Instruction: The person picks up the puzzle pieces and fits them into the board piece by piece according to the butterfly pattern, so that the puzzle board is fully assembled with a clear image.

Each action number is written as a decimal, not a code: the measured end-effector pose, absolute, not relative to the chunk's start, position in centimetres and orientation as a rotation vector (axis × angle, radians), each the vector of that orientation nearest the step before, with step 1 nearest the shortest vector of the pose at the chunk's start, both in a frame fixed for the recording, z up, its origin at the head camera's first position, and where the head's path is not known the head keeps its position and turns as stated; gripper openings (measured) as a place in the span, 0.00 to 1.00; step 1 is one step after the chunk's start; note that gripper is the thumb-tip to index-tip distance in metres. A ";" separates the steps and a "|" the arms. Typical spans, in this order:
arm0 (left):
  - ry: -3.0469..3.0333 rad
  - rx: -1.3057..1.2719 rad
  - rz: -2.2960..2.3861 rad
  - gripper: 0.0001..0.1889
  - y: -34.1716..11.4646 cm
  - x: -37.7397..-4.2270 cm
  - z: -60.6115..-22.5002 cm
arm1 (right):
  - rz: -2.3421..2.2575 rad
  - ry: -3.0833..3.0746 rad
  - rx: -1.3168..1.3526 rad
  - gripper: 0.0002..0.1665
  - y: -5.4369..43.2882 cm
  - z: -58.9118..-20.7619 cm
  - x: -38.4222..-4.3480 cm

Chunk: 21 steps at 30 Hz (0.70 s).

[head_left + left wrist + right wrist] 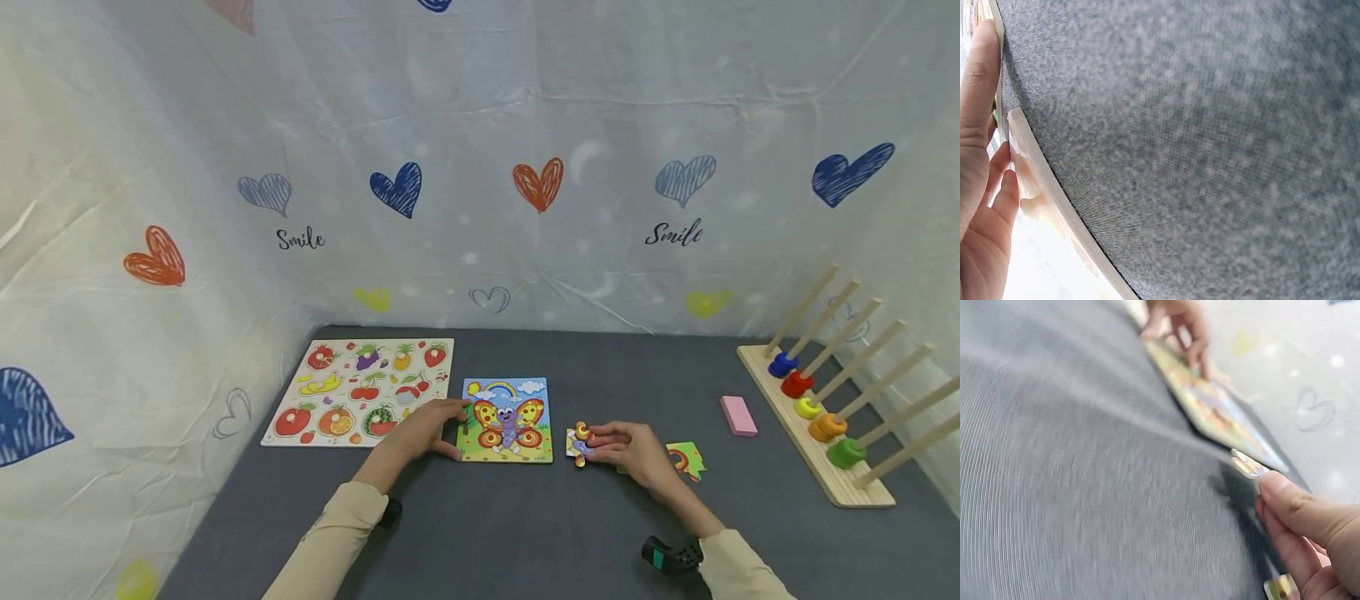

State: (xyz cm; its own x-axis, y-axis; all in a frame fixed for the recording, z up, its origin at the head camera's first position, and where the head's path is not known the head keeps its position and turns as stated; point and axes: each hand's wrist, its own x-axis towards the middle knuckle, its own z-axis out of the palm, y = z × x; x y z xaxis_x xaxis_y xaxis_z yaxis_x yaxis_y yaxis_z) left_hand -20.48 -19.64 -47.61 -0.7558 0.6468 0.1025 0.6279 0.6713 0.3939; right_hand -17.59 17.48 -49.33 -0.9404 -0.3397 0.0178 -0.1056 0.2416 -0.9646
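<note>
A square butterfly puzzle board (510,446) lies flat on the dark table. My left hand (420,433) rests at its left edge, fingers toward the upper part and thumb by the near corner. To the right of the board, my right hand (633,454) pinches a small purple-and-orange puzzle piece (579,443) between thumb and fingers. In the right wrist view the puzzle piece (1247,465) juts past the thumb tip, above its shadow. A green puzzle piece with an orange ring (684,460) lies beyond the right hand. Part of another piece is hidden under that hand.
A fruit puzzle board (341,417) lies at the back left, close to the left hand. At the right stand a pink block (738,415) and a wooden peg stand (862,492) with coloured rings. A printed cloth (480,250) hangs behind the table.
</note>
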 end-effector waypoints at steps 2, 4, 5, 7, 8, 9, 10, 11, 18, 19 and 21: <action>2.833 1.081 0.643 0.31 -19.6 -20.4 -47.5 | -1.845 2.237 -0.389 0.25 17.2 -49.4 -17.4; 2.833 1.078 0.643 0.31 -19.6 -20.5 -47.5 | -1.895 2.179 -0.374 0.26 16.9 -49.4 -17.2; 2.834 1.074 0.644 0.31 -19.6 -20.5 -47.5 | -1.914 2.154 -0.364 0.26 16.6 -49.4 -17.2; 2.838 1.063 0.637 0.32 -19.7 -20.5 -47.5 | -1.937 2.122 -0.349 0.26 16.0 -49.2 -17.2; 2.839 1.057 0.629 0.32 -19.7 -20.5 -47.6 | -1.944 2.110 -0.342 0.26 15.6 -49.2 -17.2; 2.841 1.052 0.620 0.32 -19.8 -20.5 -47.7 | -1.955 2.102 -0.327 0.26 15.3 -49.1 -17.2; 2.842 1.045 0.612 0.32 -19.8 -20.5 -47.7 | -1.964 2.093 -0.311 0.26 14.9 -49.0 -17.2; 2.840 1.038 0.608 0.32 -19.8 -20.6 -47.8 | -1.974 2.087 -0.292 0.26 14.5 -49.0 -17.2; 2.834 1.014 0.600 0.32 -19.8 -20.8 -47.9 | -2.016 2.027 -0.270 0.24 11.6 -48.9 -17.5; 2.832 1.011 0.603 0.32 -19.8 -20.8 -47.9 | -2.020 2.020 -0.274 0.23 11.1 -48.9 -17.5; 2.830 1.012 0.616 0.32 -19.8 -20.8 -47.9 | -2.024 2.010 -0.288 0.23 10.3 -48.9 -17.6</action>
State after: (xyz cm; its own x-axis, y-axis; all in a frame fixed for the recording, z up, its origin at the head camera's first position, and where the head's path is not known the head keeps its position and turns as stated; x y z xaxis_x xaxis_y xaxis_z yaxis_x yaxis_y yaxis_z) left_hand -20.78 -19.80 -47.89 -0.7799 0.6226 0.0647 0.5931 0.7020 0.3943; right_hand -17.62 10.29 -48.91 -0.9428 -0.3294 -0.0508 0.0531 0.0020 -0.9986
